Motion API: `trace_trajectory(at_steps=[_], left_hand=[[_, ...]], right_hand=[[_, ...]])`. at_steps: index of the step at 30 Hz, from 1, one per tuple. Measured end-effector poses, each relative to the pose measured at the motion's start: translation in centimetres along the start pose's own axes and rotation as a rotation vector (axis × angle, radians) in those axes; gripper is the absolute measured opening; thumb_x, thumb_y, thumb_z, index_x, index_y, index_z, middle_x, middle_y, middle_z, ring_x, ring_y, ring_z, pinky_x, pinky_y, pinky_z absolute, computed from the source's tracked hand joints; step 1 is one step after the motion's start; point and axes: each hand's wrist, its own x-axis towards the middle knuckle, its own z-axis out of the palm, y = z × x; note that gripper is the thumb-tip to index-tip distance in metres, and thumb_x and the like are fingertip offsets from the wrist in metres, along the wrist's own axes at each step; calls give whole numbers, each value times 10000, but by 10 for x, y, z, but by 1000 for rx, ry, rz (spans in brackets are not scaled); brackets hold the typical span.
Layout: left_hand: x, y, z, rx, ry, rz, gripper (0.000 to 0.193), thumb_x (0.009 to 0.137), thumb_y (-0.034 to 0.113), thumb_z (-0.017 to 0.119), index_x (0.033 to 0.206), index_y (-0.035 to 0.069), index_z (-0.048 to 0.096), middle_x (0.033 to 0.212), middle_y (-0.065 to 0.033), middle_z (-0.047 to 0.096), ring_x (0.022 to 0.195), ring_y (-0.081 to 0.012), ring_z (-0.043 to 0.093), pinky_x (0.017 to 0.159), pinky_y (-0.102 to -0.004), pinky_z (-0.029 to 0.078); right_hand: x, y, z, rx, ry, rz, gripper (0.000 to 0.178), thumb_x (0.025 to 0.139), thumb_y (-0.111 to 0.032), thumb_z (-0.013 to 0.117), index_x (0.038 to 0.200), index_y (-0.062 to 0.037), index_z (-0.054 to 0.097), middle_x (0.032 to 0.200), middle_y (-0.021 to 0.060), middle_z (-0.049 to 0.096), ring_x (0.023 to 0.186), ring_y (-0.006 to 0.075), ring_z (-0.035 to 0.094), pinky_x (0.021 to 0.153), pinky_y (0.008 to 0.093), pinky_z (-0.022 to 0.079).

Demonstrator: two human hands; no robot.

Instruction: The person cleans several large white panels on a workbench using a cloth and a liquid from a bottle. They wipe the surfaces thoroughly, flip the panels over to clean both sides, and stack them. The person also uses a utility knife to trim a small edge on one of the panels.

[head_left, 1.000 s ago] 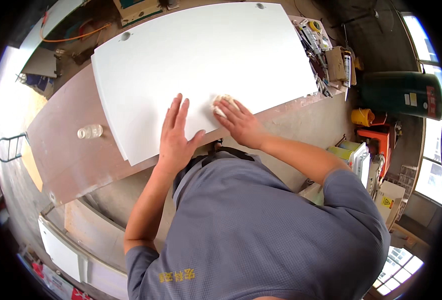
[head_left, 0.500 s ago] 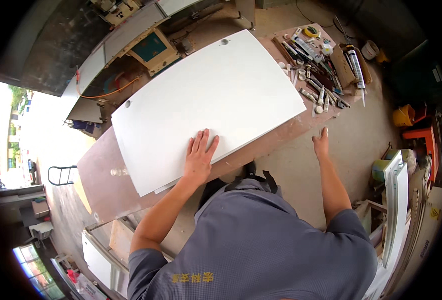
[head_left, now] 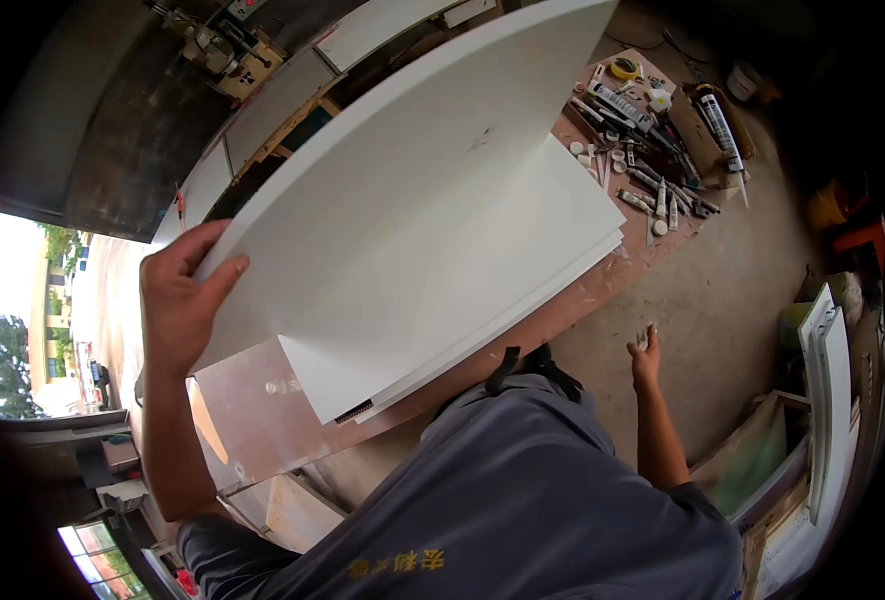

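My left hand (head_left: 188, 285) is closed on the edge of a white panel (head_left: 383, 170), near the panel's left corner. The panel is tilted steeply up, with a small dark scuff on the face towards me. Beneath it, a stack of white panels (head_left: 463, 305) lies on the table (head_left: 248, 405), a short dark strip showing at its near left corner. My right hand (head_left: 646, 358) hangs beyond the table's near edge at the right, fingers pinched together. Something small and pale shows at its fingertips, too small to name.
Sealant tubes, pens and caps (head_left: 653, 150) crowd the table's right end, beside a yellow tape roll (head_left: 624, 68) and a caulking cartridge (head_left: 723, 130). White frame pieces (head_left: 823, 390) lean at the right. Behind the panel runs a workbench (head_left: 283, 85). A clear small object (head_left: 281, 387) lies left of the stack.
My left hand has gone from lying flat on the top panel to gripping its edge, further left and raised. That panel has tilted up, uncovering the stack. My right hand has lowered slightly.
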Motion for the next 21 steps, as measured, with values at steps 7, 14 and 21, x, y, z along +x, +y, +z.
trace_trajectory(at_steps=[7,14,21], left_hand=[[256,-148,-37,643,287,143,686,1013,706,459,1086,76,722,861,-204,693,815,-415,663,754,-454,511],[314,-262,73,381,-14,182,855,982,773,448,930,-40,708,768,-201,656,762,-336,651,760,-436,496],[256,-302,181,253,-262,113,770,1030,679,459,1017,-57,686,900,-214,677,860,-330,652,828,-434,494]], right_hand=[[-64,-77,46,243,100,-167,754,906,35,446,1633,35,245,1677,181,330,1545,275,322,1238,327,243],[-127,-199,86,-260,-6,-617,817,802,99,434,1607,34,309,1666,214,334,1571,335,277,1273,389,217],[-174,-243,238,-821,-650,-1398,780,965,-289,606,1620,-13,283,1700,143,272,1597,293,203,1303,463,175]])
